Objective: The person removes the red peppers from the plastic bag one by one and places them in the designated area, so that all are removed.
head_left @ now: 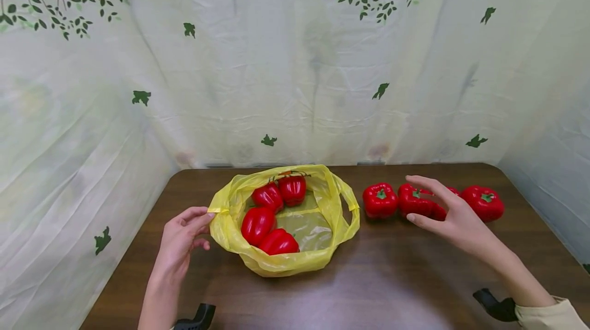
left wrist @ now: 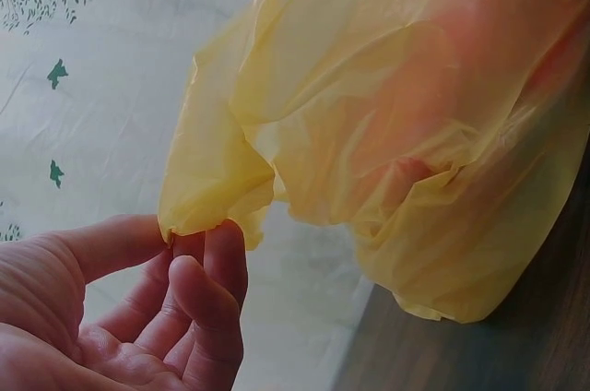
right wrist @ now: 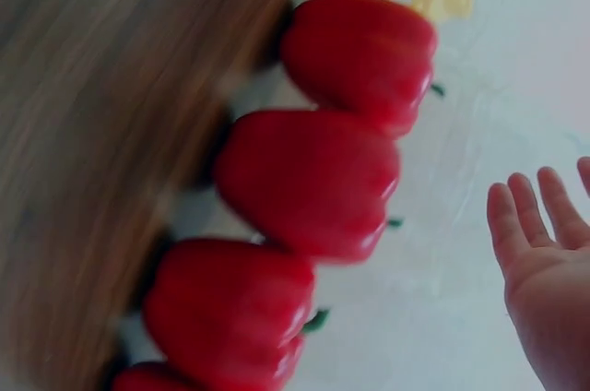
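A yellow plastic bag (head_left: 295,264) stands on the table with its mouth spread, several red peppers (head_left: 258,225) inside. At its left rim, my left hand (head_left: 177,240) pinches the plastic between thumb and fingers; the left wrist view shows this hand (left wrist: 138,317) gripping a corner of the bag (left wrist: 406,133). To the right of the bag is a row of red peppers (head_left: 380,200). Over that row my right hand (head_left: 461,222) hovers, thumb and fingers apart, holding nothing. In the right wrist view, the hand (right wrist: 553,271) is beside the peppers (right wrist: 313,183), fingers extended.
The brown table (head_left: 369,289) reaches back to a pale curtain (head_left: 295,89) printed with green leaves. Black straps with dark devices (head_left: 495,305) are on both wrists. A bag handle loop (head_left: 352,207) stands up on the bag's right side.
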`<state>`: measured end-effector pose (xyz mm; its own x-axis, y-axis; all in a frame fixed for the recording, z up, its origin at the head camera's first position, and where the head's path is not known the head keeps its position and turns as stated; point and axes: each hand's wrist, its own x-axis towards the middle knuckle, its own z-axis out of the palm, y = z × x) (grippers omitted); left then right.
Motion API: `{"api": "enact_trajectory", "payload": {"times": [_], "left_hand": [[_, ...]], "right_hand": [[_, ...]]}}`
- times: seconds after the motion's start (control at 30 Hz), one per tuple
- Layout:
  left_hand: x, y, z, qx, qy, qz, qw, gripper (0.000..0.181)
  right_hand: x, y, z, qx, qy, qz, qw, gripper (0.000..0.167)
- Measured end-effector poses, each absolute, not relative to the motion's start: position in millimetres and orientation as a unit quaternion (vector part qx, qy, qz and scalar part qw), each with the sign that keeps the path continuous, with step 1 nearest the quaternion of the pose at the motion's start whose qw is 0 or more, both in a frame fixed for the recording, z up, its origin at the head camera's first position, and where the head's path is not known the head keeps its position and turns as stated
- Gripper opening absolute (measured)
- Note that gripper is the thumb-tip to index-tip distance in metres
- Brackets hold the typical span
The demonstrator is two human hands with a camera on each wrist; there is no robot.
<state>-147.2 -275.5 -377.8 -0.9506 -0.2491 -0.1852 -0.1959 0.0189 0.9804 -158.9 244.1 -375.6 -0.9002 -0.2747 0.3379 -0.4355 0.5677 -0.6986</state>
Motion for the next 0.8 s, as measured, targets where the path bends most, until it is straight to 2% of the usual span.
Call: {"api": "enact_trajectory", "payload": {"times": [0.23, 0.8], "left_hand": [[-147, -275, -377, 0.158, -0.715, -0.681, 0.018, 0.025], [-147, -275, -377, 0.156, -0.714, -0.683, 0.018, 0.024]], "right_hand": [[-167, 216, -369, 0.252, -0.875, 0.402, 0.099, 0.070], [-181, 137, -369, 0.359, -0.808, 0.466, 0.038, 0.060]]}}
